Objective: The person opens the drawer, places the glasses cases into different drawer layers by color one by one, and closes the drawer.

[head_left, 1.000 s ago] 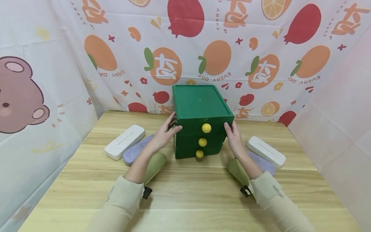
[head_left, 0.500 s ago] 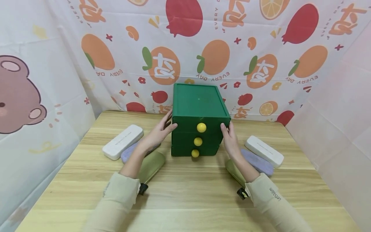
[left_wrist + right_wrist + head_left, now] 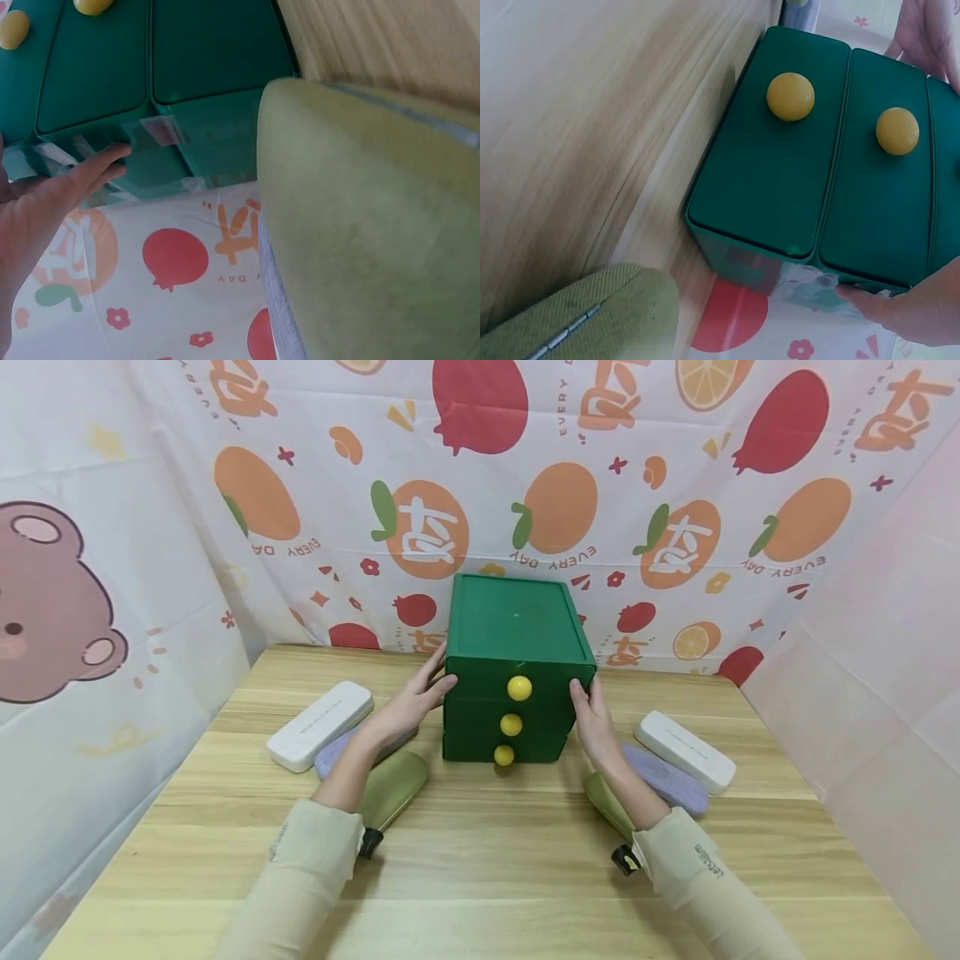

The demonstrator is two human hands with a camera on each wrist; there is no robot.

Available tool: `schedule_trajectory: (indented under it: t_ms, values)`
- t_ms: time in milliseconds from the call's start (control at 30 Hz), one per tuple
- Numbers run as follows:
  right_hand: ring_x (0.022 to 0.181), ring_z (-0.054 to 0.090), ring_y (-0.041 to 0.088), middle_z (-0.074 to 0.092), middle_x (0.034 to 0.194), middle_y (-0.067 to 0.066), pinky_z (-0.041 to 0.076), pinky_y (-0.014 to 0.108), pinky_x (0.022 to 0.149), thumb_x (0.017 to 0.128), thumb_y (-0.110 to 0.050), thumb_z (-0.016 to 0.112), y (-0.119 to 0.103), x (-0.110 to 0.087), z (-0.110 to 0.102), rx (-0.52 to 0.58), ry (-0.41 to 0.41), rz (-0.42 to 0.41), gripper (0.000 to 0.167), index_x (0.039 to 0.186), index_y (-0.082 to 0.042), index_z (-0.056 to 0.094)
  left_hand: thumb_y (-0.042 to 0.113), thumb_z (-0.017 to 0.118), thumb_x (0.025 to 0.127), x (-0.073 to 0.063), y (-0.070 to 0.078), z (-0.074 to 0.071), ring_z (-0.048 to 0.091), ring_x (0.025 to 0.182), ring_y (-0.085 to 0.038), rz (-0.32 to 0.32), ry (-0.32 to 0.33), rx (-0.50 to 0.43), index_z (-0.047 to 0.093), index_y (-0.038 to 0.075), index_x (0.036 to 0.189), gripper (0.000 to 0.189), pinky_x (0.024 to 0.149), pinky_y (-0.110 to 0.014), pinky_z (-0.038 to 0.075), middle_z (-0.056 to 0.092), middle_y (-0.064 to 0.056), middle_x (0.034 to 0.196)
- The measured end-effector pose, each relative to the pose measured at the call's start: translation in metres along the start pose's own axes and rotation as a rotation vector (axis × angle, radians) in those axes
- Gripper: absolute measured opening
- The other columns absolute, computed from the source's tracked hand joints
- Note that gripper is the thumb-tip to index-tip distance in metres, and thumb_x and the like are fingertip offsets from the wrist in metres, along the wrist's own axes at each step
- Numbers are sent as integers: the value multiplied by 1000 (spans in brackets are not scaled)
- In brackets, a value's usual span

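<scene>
A green box with three stacked drawers [image 3: 517, 618] stands on the wooden table, its yellow round knobs [image 3: 520, 688] facing the person. The left hand [image 3: 408, 703] presses the box's left side with its thumb at the front edge. In the left wrist view, that hand's fingers [image 3: 105, 161] lie straight along the taped side. At the opposite side, the right hand [image 3: 597, 722] rests against the box with its thumb on the front's upper right corner. Most of its other fingers are hidden behind the box edge. All the drawers look closed.
To the left lie a white glasses case [image 3: 321, 727], a lavender case [image 3: 333, 756] and an olive case [image 3: 393, 785] beneath the forearm. Another white case [image 3: 686, 752], lavender case [image 3: 667, 778] and olive case [image 3: 609, 802] lie right. A fruit-print cloth [image 3: 420, 427] hangs behind.
Between both hands, the green box has turned slightly and shifted a little left, so its front faces the person more squarely. During the last half second it has barely moved.
</scene>
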State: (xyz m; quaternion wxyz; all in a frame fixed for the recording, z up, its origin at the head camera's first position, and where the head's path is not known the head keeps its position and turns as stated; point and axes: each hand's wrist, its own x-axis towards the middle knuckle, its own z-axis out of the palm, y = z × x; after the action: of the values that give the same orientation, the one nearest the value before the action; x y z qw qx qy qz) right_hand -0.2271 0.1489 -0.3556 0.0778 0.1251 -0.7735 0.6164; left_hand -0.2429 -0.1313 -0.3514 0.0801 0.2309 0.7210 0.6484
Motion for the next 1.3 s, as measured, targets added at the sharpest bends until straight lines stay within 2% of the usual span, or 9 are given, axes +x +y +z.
schedule_trajectory:
  t_ms: [200, 367, 500, 733, 967, 1100, 1200, 1300]
  values:
    - [134, 14, 14, 15, 150, 2, 17, 37, 106, 98, -42, 34, 9, 1, 4, -4, 22, -13, 61, 148, -16, 11, 25, 39, 100, 3, -4, -9, 13, 135, -29, -11, -35, 32, -4, 21, 148, 65, 100, -53, 24, 0, -9, 152]
    - [135, 13, 15, 15, 150, 5, 16, 37, 106, 100, -34, 34, 6, 4, 3, 18, 12, -25, 57, 148, -13, 11, 24, 38, 100, 6, -2, -8, 13, 135, -29, -10, -24, 34, -2, 22, 148, 63, 100, -52, 25, 2, -11, 151]
    - [135, 13, 19, 14, 150, 10, 16, 37, 106, 101, -25, 33, -6, 3, 2, 43, -6, -22, 54, 147, -6, 11, 23, 37, 100, 8, -2, -5, 12, 135, -28, 4, -2, 34, -1, 23, 149, 61, 99, -53, 25, 4, -13, 151]
    - [135, 12, 21, 11, 150, 12, 16, 36, 106, 102, -22, 30, -17, 3, 0, 0, -13, -14, 54, 147, -6, 6, 21, 36, 100, 11, -1, -1, 11, 135, -30, 15, 20, 56, -3, 20, 148, 62, 100, -51, 25, 3, -15, 151]
    - [135, 9, 19, 9, 151, 11, 13, 36, 107, 102, -24, 30, -16, 9, -2, -4, -17, -24, 55, 147, -6, 5, 14, 37, 100, 8, 18, 9, 7, 135, -33, 25, 40, 63, -3, 8, 147, 62, 100, -51, 24, 1, -21, 149]
    - [136, 6, 21, 6, 151, 11, 11, 39, 107, 102, -24, 30, -14, 11, -4, -1, -27, -16, 56, 147, -5, 2, 16, 37, 100, 12, 10, 6, 6, 135, -32, 23, 45, 80, -3, 11, 148, 62, 101, -50, 24, 0, -20, 150]
    - [136, 6, 19, 7, 151, 9, 11, 38, 107, 102, -27, 31, -4, 16, -7, 9, -25, -13, 57, 147, -8, 4, 20, 37, 100, 16, 1, 3, 8, 136, -30, 2, 58, 77, -1, 16, 148, 61, 101, -49, 25, 2, -17, 150]
    - [135, 9, 15, 10, 151, 5, 13, 36, 107, 101, -33, 31, 8, 20, -8, 11, -17, -8, 58, 148, -12, 6, 27, 37, 100, 16, -1, 2, 11, 135, -30, -15, 66, 69, 1, 17, 149, 62, 101, -49, 25, 4, -16, 151]
